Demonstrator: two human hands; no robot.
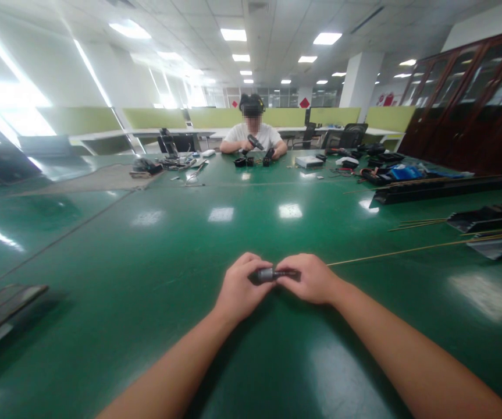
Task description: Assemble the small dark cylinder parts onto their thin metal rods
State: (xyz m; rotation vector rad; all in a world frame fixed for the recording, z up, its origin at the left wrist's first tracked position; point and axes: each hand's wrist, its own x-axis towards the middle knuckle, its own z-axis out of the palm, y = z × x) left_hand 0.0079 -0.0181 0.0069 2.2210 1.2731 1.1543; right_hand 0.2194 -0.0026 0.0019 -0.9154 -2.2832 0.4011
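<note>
Both my hands meet low in the middle of the green table. My left hand and my right hand are each closed on an end of a small dark cylindrical part, which they hold between them just above the tabletop. Its exact shape is hard to make out. A thin brass-coloured rod lies on the table and runs from my right hand toward the right edge.
A person in a white shirt sits at the far side with dark tools. Long black parts and thin rods lie at the right, more clutter behind them. A flat dark panel lies at the left edge. Wooden cabinets stand at the right.
</note>
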